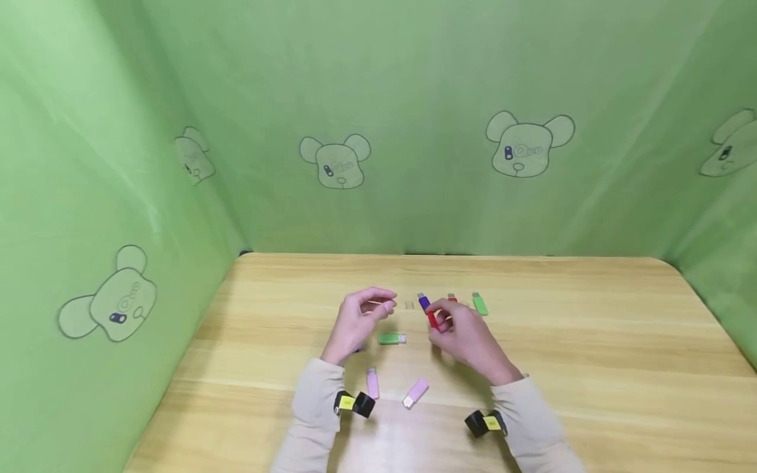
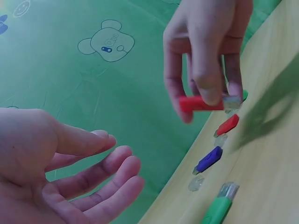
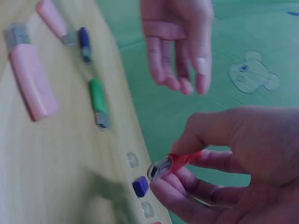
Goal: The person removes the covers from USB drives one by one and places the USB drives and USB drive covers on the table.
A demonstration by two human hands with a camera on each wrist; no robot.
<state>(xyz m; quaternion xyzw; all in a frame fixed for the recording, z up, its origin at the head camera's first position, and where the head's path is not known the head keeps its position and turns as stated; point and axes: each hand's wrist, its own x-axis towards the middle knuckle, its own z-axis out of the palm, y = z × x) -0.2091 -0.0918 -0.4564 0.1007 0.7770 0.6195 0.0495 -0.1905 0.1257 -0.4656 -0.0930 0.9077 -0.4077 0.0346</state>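
Note:
My right hand (image 1: pixel 464 335) pinches a red USB stick (image 3: pixel 181 161) between thumb and fingers, above the table; its metal plug end points outward. My left hand (image 1: pixel 357 322) hovers opposite with loosely bent fingers, and nothing shows between them in the left wrist view. Behind the right hand lie a purple USB stick (image 1: pixel 424 301), a second red stick (image 2: pixel 227 125), partly hidden in the head view, and a green stick (image 1: pixel 480 304). Small clear pieces (image 2: pixel 196 183) lie between them. Another green stick (image 1: pixel 389 338) rests between the hands.
Two pink USB sticks (image 1: pixel 416 392) lie nearer the front of the wooden table (image 1: pixel 621 341). A dark blue stick (image 3: pixel 85 44) is mostly hidden by the left wrist in the head view. Green cloth walls (image 1: pixel 426 210) with bear drawings stand around the table.

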